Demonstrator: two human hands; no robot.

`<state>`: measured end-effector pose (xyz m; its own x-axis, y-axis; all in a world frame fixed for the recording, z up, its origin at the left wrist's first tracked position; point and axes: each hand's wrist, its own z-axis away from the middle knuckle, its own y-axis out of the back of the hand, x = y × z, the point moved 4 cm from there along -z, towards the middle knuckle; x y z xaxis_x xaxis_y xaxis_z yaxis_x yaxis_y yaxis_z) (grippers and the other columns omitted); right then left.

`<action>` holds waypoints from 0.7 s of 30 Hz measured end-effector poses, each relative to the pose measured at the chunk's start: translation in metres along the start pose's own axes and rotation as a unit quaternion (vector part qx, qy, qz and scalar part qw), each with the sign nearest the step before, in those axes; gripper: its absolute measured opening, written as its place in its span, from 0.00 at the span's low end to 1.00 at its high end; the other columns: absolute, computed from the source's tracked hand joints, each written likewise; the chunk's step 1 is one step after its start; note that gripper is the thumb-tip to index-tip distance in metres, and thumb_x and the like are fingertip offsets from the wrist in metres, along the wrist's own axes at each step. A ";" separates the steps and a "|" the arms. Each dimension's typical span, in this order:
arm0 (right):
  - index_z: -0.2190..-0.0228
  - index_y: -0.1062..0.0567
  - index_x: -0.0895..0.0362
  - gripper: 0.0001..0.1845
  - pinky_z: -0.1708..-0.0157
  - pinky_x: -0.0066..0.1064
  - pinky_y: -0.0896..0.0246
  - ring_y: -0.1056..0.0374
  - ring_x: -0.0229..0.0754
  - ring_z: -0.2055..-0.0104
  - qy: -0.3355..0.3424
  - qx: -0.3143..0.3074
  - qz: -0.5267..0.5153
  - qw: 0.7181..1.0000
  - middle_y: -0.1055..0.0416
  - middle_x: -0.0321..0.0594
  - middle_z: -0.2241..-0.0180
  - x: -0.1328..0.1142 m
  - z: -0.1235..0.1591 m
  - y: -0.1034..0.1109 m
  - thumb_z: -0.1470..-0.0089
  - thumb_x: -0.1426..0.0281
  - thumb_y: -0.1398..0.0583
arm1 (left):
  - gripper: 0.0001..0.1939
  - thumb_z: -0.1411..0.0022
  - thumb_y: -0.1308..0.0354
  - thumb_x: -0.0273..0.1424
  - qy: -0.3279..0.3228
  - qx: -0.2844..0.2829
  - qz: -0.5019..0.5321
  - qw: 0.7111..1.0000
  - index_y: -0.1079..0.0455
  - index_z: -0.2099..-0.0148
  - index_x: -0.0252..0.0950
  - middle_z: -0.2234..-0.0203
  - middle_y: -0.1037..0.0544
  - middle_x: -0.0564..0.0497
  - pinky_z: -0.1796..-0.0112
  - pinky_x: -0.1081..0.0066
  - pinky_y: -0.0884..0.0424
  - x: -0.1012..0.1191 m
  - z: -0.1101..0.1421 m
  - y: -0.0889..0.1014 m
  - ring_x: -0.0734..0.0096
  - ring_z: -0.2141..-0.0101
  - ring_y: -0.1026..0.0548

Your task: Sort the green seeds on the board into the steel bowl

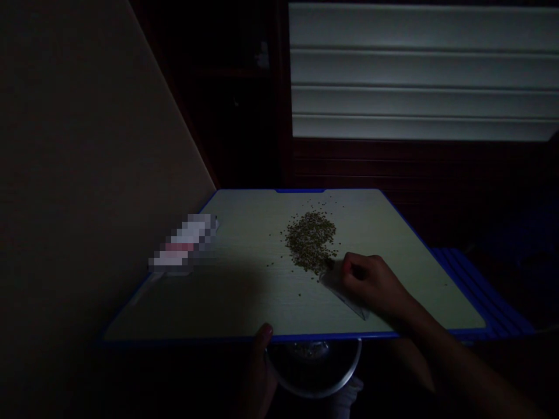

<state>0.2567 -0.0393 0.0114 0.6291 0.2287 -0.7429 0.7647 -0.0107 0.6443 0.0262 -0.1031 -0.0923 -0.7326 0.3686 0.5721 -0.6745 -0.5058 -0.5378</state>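
Observation:
A loose pile of small, dark greenish-brown grains or seeds (311, 238) lies on the pale, blue-edged tabletop (236, 291), with single grains scattered around it. My right hand (371, 282) is closed at the pile's near right side. Its fingers pinch a thin, pale, card-like piece (338, 288) whose upper end touches the grains. Below the table's near edge, my left hand (262, 364) grips the left side of a metal bowl (338, 387), thumb raised by the edge. Something pale and grainy shows in the bowl; the table hides its far part.
A blurred white and pink item (181, 247) lies at the table's left edge, by the wall (109, 116). Blue ribbed material (476, 291) is beyond the right edge. A dark cabinet with pale slatted panel (419, 75) stands behind. The room is dim.

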 end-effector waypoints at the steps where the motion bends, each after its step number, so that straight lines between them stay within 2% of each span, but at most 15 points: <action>1: 0.79 0.34 0.56 0.08 0.80 0.24 0.53 0.44 0.33 0.80 -0.012 0.010 0.000 1.000 0.40 0.29 0.83 0.001 0.000 0.000 0.49 0.72 0.43 | 0.25 0.41 0.42 0.32 0.009 0.005 0.001 1.000 0.32 0.40 0.38 0.58 0.17 0.45 0.45 0.52 0.36 -0.001 -0.001 0.001 0.51 0.48 0.26; 5: 0.79 0.34 0.56 0.09 0.80 0.24 0.53 0.44 0.33 0.79 -0.032 0.025 -0.011 0.999 0.40 0.30 0.83 0.003 0.000 -0.001 0.49 0.70 0.43 | 0.27 0.41 0.42 0.33 0.032 0.020 0.002 0.999 0.34 0.39 0.38 0.57 0.18 0.46 0.44 0.53 0.37 -0.005 -0.004 0.006 0.52 0.46 0.28; 9: 0.77 0.32 0.56 0.07 0.80 0.24 0.53 0.44 0.33 0.79 -0.008 0.015 -0.007 1.000 0.38 0.30 0.82 0.002 -0.002 -0.003 0.48 0.69 0.42 | 0.33 0.41 0.40 0.33 0.014 0.042 0.011 0.999 0.41 0.35 0.40 0.56 0.18 0.50 0.42 0.60 0.39 -0.004 -0.005 0.011 0.60 0.43 0.31; 11: 0.76 0.30 0.57 0.07 0.80 0.24 0.52 0.43 0.33 0.79 -0.003 0.014 -0.002 1.000 0.36 0.31 0.81 0.003 -0.003 -0.004 0.47 0.69 0.43 | 0.32 0.41 0.41 0.32 0.017 0.055 0.017 0.998 0.41 0.35 0.38 0.57 0.17 0.49 0.43 0.58 0.37 -0.004 -0.004 0.013 0.58 0.45 0.29; 16: 0.72 0.25 0.57 0.10 0.78 0.25 0.49 0.38 0.35 0.78 0.001 0.018 0.016 1.000 0.32 0.33 0.80 0.001 -0.008 -0.007 0.43 0.66 0.42 | 0.30 0.40 0.42 0.35 0.040 0.033 0.019 0.998 0.37 0.37 0.33 0.60 0.17 0.43 0.43 0.53 0.38 -0.008 -0.005 0.010 0.52 0.50 0.24; 21: 0.65 0.21 0.55 0.09 0.68 0.29 0.39 0.29 0.39 0.69 0.070 -0.013 0.014 0.997 0.23 0.37 0.69 -0.012 -0.014 -0.012 0.40 0.68 0.42 | 0.31 0.39 0.43 0.32 0.039 0.039 0.028 0.998 0.41 0.34 0.34 0.58 0.17 0.44 0.43 0.53 0.38 -0.010 -0.008 0.012 0.54 0.50 0.25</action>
<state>0.2385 -0.0281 0.0154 0.6227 0.3617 -0.6939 0.7426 0.0064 0.6697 0.0250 -0.1061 -0.1095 -0.7756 0.3968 0.4910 -0.6259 -0.5846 -0.5162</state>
